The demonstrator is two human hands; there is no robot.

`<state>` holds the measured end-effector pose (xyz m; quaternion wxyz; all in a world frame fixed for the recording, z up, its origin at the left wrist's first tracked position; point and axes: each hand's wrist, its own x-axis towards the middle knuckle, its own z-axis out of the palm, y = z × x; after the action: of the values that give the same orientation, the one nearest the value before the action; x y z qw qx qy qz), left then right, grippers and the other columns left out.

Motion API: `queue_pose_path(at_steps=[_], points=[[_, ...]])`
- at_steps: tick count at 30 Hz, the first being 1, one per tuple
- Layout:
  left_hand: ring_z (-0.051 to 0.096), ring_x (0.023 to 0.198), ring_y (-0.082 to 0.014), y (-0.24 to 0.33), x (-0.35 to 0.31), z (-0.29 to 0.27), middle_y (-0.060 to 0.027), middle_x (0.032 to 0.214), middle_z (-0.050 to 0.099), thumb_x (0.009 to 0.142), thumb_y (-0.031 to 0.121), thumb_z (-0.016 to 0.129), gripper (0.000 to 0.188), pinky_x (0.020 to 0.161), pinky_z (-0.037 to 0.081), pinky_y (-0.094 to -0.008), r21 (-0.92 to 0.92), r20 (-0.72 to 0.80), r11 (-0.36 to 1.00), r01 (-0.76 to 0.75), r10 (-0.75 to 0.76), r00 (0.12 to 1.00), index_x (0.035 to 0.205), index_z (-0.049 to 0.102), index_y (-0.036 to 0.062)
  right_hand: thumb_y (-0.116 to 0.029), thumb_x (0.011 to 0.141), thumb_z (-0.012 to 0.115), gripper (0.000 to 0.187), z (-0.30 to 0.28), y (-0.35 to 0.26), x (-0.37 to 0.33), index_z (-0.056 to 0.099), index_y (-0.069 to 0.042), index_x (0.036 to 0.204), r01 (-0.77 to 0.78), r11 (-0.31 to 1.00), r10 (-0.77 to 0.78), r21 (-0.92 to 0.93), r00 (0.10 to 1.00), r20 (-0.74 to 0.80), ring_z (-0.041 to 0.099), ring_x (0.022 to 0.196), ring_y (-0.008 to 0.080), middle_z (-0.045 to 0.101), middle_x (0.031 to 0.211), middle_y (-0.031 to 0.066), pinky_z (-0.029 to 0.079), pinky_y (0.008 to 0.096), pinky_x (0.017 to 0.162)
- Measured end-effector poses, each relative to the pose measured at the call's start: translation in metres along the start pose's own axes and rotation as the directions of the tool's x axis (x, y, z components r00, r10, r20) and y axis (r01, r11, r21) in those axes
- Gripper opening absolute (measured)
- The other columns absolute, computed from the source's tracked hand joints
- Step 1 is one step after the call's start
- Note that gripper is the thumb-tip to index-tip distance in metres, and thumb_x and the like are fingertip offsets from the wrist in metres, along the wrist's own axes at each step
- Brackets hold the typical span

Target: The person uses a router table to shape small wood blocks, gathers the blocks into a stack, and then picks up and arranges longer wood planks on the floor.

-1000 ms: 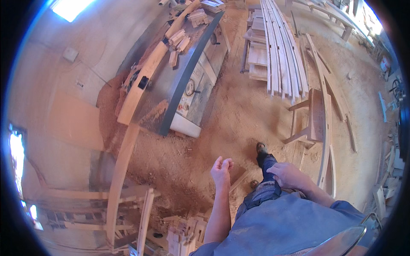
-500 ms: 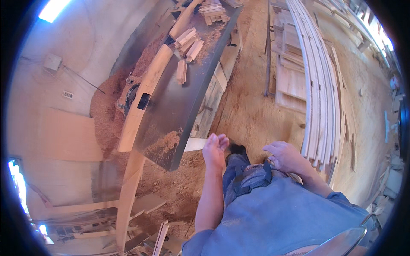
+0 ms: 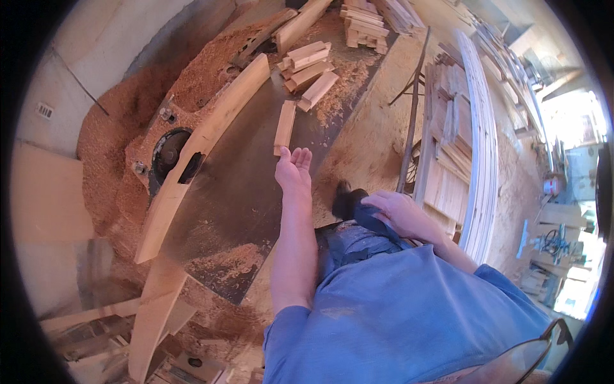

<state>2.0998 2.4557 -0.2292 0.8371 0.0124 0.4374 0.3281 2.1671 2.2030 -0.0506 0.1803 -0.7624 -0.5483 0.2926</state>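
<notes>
My left hand [image 3: 294,168] is over the dark machine table [image 3: 236,185], palm partly up and fingers stretched out. Its thumb and fingertips are at the near end of a short wooden piece [image 3: 285,127]; whether they touch it I cannot tell. Just beyond lie several more short wooden pieces [image 3: 308,64] in a loose pile, with a single one [image 3: 318,91] at its right. My right hand [image 3: 400,214] hangs by my waist, fingers loosely extended over dark cloth [image 3: 374,221], with nothing visible in it.
A long wooden fence [image 3: 211,147] runs along the table's left side, with a round machine head [image 3: 169,153] behind its notch. Reddish sawdust [image 3: 109,173] is heaped against the wall. Stacked short pieces [image 3: 364,25] stand at the far end. Long pale strips [image 3: 483,147] and boards [image 3: 448,182] lie to the right.
I have come closer to the table. My left hand has reached forward to the nearest wooden piece. My right hand stays near my waist, now over the dark cloth.
</notes>
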Motion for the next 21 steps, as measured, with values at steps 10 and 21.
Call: queue_pose_path(at_steps=[10,21], points=[[0.067,0.074,-0.0266,-0.008,0.047,0.025,-0.0088,0.088,0.059,0.099,0.025,0.065,0.025,0.065,0.059,-0.0425,0.128,-0.361,0.987,-0.101,0.142,0.922,0.113,0.054,0.0075,-0.005,0.083,0.064,0.048,-0.064,0.093,0.264,0.055,-0.007,0.13,0.303,0.95,-0.303,-0.074,0.953,0.007,0.064,0.106,0.0391,0.061,0.117,0.0189,0.054,0.0466,0.086],[0.065,0.08,-0.0142,-0.06,0.031,0.069,-0.0113,0.104,0.063,0.094,0.009,0.072,0.037,0.067,0.058,-0.027,0.571,-0.346,0.599,-0.561,0.795,0.498,0.122,0.051,-0.0046,-0.008,0.068,0.076,0.067,-0.062,0.112,0.385,0.053,-0.001,0.13,0.774,0.549,-0.612,-0.315,0.629,0.479,0.064,0.094,0.0339,0.058,0.112,0.0172,0.056,0.0448,0.074]])
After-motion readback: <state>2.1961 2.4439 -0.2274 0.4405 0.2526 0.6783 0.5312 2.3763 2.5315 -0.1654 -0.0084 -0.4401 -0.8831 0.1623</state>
